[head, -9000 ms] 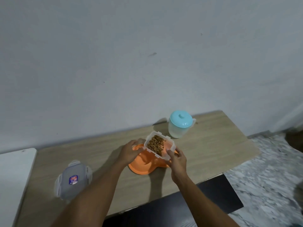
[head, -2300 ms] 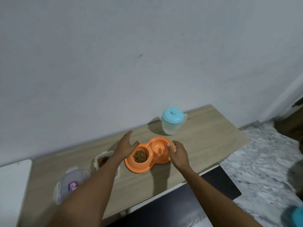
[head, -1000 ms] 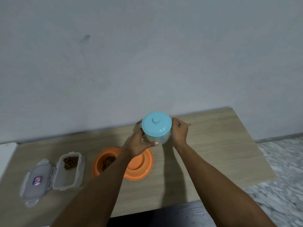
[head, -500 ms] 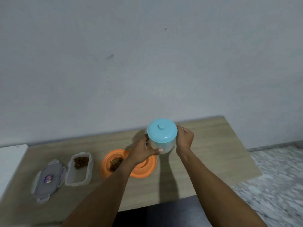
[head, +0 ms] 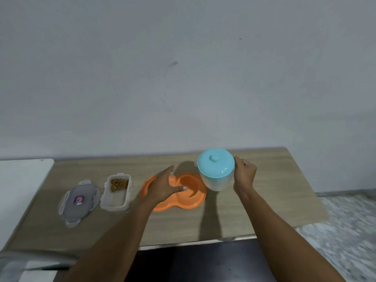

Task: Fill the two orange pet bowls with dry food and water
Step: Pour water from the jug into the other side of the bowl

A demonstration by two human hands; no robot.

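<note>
Figure: Water pitcher held at the empty right basin.

Our right hand (head: 244, 176) curls its fingers round the side of the translucent plastic pitcher with turquoise lid (head: 216, 177), at the right edge of the orange twin pet bowl (head: 194, 200) on the wooden table (head: 274, 192). Our left hand (head: 165, 187), fingers straight, covers the left basin. We judge the pitcher water-heavy and smooth, so it is best gripped at its handle side, with the loose lid minded.
</note>
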